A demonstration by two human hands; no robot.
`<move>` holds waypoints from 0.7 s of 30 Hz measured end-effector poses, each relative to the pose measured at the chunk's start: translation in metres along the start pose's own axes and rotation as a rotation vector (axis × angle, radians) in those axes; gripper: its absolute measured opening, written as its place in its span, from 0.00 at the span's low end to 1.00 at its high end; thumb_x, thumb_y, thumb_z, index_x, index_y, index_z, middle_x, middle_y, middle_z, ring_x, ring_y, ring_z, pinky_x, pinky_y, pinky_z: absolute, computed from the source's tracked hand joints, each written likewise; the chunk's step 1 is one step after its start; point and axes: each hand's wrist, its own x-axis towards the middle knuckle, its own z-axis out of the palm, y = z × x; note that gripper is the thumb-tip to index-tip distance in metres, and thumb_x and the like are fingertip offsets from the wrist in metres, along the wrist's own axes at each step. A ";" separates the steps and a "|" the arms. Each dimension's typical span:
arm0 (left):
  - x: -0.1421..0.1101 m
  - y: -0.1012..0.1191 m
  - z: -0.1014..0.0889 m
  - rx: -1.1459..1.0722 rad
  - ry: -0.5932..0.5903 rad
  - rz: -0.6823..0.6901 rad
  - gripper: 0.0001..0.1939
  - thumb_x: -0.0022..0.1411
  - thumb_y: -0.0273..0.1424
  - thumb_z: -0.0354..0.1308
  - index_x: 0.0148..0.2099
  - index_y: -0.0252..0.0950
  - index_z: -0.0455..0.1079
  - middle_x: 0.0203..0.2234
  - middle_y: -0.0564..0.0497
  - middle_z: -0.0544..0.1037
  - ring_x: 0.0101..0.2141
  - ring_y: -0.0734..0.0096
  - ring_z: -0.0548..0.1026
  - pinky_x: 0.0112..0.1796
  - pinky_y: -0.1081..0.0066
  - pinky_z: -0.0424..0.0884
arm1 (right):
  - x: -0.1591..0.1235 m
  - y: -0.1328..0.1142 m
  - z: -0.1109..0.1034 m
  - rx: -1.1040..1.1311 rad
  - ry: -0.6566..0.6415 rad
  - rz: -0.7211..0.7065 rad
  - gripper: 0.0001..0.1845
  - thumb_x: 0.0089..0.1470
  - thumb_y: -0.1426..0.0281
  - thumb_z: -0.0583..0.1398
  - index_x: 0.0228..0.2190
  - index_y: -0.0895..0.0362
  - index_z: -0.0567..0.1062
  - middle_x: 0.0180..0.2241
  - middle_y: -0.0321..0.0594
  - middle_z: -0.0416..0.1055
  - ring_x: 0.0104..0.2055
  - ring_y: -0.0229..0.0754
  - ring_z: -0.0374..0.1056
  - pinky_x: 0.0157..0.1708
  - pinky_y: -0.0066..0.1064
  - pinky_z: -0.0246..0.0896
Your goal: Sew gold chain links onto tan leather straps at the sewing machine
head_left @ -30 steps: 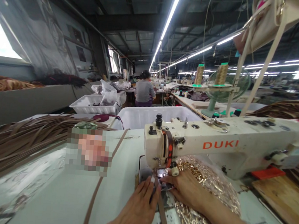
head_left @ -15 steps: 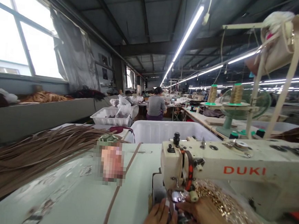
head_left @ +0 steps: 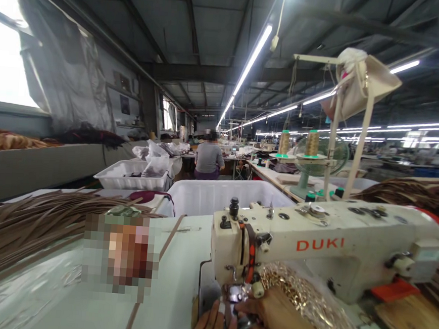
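Note:
A cream DUKI sewing machine (head_left: 312,243) stands on the pale green table (head_left: 61,294). Both my hands rest at its presser foot (head_left: 235,293) at the bottom edge of the view. My left hand (head_left: 212,328) lies flat with fingers pressing a brown strap down by the needle. My right hand (head_left: 279,324) presses from the right side of the foot, next to a heap of gold chain (head_left: 307,303). Most of both hands is cut off by the frame. The long brown strap (head_left: 154,266) runs away across the table.
A big pile of brown straps (head_left: 28,220) lies at left. White tubs (head_left: 220,195) stand behind the table. Thread cones (head_left: 312,144) and a green fan (head_left: 321,155) sit behind the machine. A person (head_left: 208,158) sits far ahead, back turned. A wooden board (head_left: 412,321) lies at right.
The view has tilted up, so my hands sit lower and more cut off. They stay at the presser foot on the strap.

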 end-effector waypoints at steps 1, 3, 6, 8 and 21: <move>0.001 0.003 -0.012 -0.053 -0.047 0.022 0.21 0.71 0.30 0.45 0.63 0.33 0.58 0.50 0.37 0.73 0.53 0.50 0.68 0.50 0.62 0.70 | -0.001 0.001 0.001 -0.011 0.003 -0.012 0.12 0.49 0.75 0.56 0.33 0.50 0.76 0.31 0.34 0.76 0.35 0.42 0.72 0.34 0.27 0.54; 0.004 0.009 -0.040 -0.148 -0.173 -0.054 0.25 0.70 0.36 0.46 0.63 0.26 0.58 0.53 0.30 0.68 0.55 0.42 0.65 0.51 0.54 0.68 | -0.002 0.001 0.001 -0.027 0.003 -0.032 0.13 0.50 0.75 0.56 0.35 0.49 0.76 0.31 0.34 0.76 0.34 0.42 0.72 0.33 0.27 0.53; 0.007 0.013 -0.076 -0.322 -0.244 -0.118 0.41 0.64 0.52 0.49 0.64 0.20 0.53 0.59 0.24 0.56 0.60 0.37 0.54 0.56 0.49 0.59 | -0.002 0.002 0.000 -0.041 -0.007 -0.056 0.13 0.52 0.74 0.56 0.37 0.49 0.75 0.32 0.34 0.76 0.34 0.42 0.72 0.32 0.28 0.52; 0.007 0.015 -0.089 -0.378 -0.265 -0.147 0.45 0.63 0.56 0.46 0.65 0.20 0.52 0.60 0.24 0.54 0.60 0.38 0.53 0.57 0.50 0.57 | -0.002 0.002 -0.001 -0.053 -0.011 -0.075 0.11 0.53 0.73 0.56 0.36 0.49 0.75 0.32 0.33 0.76 0.34 0.42 0.72 0.32 0.28 0.51; 0.005 0.013 -0.091 -0.428 -0.296 -0.181 0.45 0.64 0.57 0.43 0.66 0.23 0.48 0.61 0.26 0.49 0.62 0.42 0.47 0.58 0.51 0.52 | -0.003 0.004 0.001 0.011 -0.037 -0.068 0.16 0.51 0.76 0.56 0.40 0.49 0.75 0.35 0.35 0.76 0.37 0.42 0.72 0.35 0.27 0.54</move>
